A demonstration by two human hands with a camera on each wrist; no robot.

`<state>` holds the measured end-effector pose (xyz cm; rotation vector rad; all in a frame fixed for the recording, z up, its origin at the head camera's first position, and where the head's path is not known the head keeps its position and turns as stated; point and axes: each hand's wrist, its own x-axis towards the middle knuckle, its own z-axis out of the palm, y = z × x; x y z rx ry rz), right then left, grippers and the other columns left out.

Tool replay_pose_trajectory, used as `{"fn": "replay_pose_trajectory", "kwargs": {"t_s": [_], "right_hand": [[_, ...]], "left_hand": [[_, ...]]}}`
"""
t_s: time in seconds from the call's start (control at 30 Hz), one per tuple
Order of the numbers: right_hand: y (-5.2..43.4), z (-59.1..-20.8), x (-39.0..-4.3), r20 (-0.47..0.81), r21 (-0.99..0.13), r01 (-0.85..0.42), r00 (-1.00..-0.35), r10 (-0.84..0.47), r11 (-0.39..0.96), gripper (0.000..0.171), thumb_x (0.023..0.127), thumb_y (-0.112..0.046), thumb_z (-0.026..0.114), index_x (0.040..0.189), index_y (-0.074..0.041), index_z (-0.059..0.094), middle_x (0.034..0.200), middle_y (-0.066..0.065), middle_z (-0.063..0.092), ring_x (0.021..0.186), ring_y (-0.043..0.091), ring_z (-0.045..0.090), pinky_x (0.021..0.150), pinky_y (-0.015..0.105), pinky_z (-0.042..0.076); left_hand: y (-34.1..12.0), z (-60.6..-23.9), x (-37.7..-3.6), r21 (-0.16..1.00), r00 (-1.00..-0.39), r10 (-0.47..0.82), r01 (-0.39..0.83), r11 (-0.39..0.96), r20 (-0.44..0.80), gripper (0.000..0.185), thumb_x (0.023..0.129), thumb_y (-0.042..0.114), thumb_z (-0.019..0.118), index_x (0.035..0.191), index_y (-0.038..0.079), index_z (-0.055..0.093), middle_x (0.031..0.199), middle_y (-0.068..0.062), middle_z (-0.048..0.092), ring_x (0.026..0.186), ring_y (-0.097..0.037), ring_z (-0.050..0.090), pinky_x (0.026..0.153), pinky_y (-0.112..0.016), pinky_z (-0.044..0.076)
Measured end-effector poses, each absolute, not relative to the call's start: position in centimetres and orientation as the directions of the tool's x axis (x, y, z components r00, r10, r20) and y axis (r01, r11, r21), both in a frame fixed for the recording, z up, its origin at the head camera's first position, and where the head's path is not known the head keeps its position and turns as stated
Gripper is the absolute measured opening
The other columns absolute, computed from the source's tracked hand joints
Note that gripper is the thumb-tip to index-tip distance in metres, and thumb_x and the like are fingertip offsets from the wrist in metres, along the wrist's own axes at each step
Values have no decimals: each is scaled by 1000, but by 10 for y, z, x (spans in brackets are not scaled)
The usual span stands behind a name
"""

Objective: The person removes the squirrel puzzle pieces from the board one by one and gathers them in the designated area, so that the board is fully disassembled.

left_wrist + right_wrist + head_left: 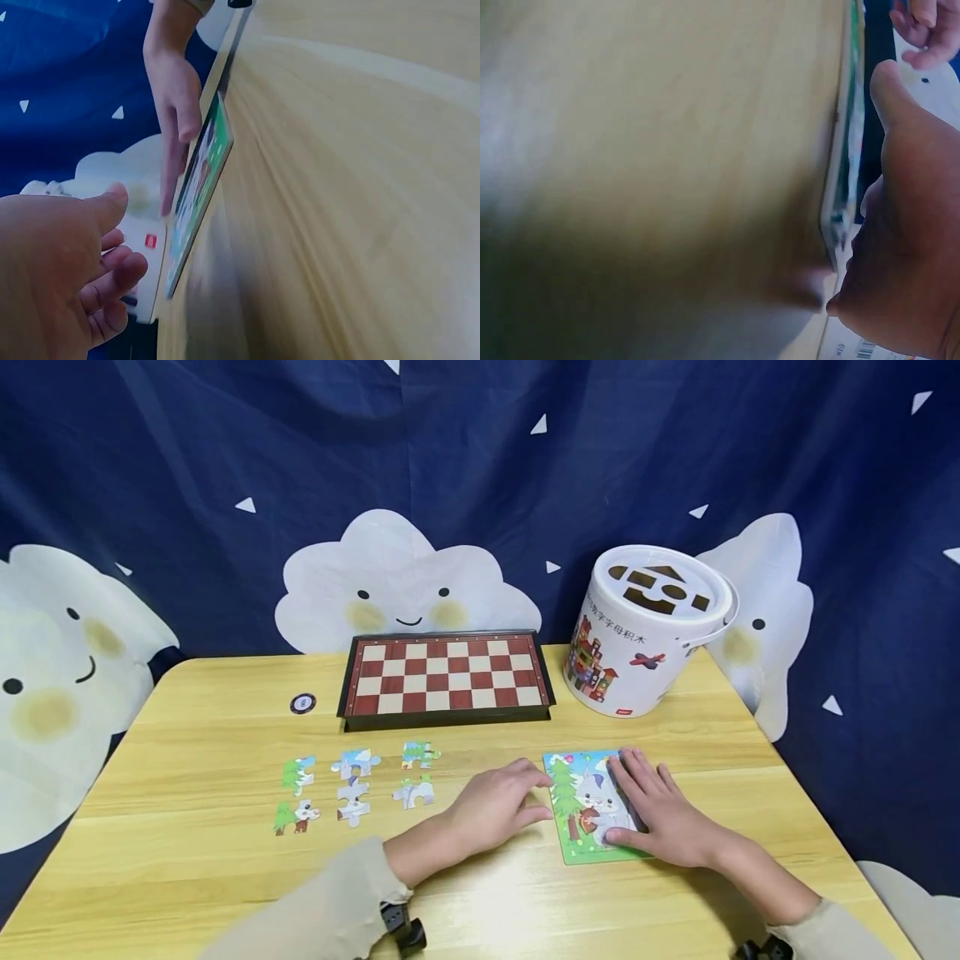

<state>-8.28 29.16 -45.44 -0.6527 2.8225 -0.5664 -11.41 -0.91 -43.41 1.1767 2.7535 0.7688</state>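
A picture puzzle board with a grey cartoon animal, a tree and a green border lies right of the table's middle. My right hand rests on its right part with fingers outstretched, hiding that side. Just off the board's left edge is my left hand, thumb and bent fingers apart with nothing between them. The left wrist view shows the same gap between this hand and the puzzle. Several loose jigsaw pieces lie in two rows to the left, showing trees, sky and parts of an animal.
A red-and-white checkered chessboard box stands behind the loose pieces. To its right is a white bucket with shape holes in its lid. A small round dark chip lies at the back left. A dark blue curtain hangs behind the table.
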Motion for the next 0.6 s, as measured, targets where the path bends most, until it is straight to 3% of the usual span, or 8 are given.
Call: {"fn": "replay_pose_trajectory", "kwargs": {"t_s": [0.33, 0.6], "right_hand": [[289, -462, -85, -114, -365, -392, -881, -458, 844, 98, 96, -58, 62, 162, -2, 15, 167, 26, 5, 153, 45, 0, 119, 64, -2], [289, -464, -85, -123, -353, -393, -880, -458, 849, 99, 95, -58, 62, 162, -2, 15, 167, 25, 4, 154, 44, 0, 119, 64, -3]], "left_hand": [[20, -449, -114, 433, -669, 741, 683, 588, 50, 47, 95, 44, 70, 131, 14, 67, 119, 3, 64, 102, -6, 62, 83, -22, 53], [25, -458, -114, 453, -679, 734, 654, 605, -1, 46, 92, 42, 75, 129, 15, 68, 111, 3, 58, 87, -4, 55, 71, -20, 49]]}}
